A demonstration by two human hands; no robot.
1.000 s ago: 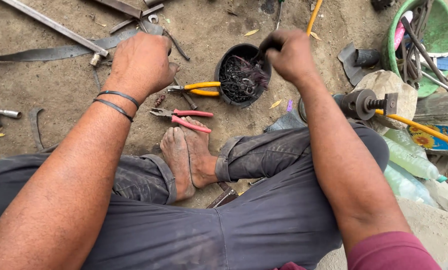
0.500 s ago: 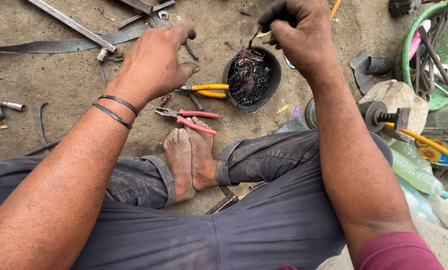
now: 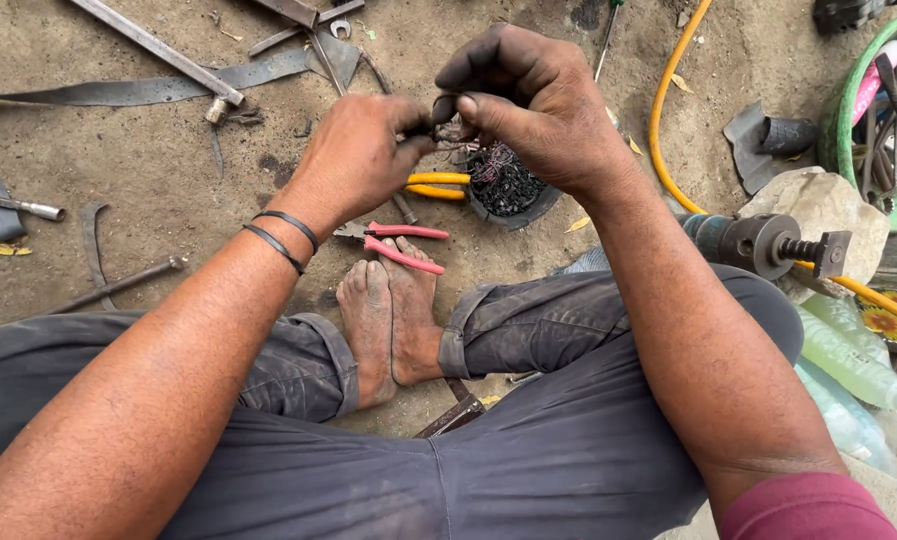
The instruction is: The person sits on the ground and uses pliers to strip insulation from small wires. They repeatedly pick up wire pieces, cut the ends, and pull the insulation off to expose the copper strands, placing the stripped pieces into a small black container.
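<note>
From the head view I see both hands now meeting just above the small black pot (image 3: pixel 513 200), where half a second ago they were apart, the left one spread over the pliers and the right one raised past the pot's far rim. My left hand (image 3: pixel 358 155) has closed its thumb and forefinger on a thin, dark strand of wire (image 3: pixel 456 140); my right hand (image 3: pixel 528 100) is curled tight and pinches the same strand from the other side, so the wire spans the short gap between the fingertips, directly over the pot. The pot holds a tangle of dark wire scraps, and my right hand hides its far rim.

Left of the pot, touching its wall, lie yellow-handled pliers (image 3: pixel 438 185); nearer to me than the pot, red-handled pliers (image 3: pixel 398 245) rest by my bare feet (image 3: pixel 388 320). Right of the pot a yellow hose (image 3: pixel 663 120) curves across the dirt, and beyond it a dark metal tool with a threaded end (image 3: pixel 768 245) leans on a pale stone (image 3: pixel 828 205). A green basket (image 3: pixel 848 110) stands further right of the pot. Far left of the pot long flat metal strips (image 3: pixel 158 90) lie on the ground
</note>
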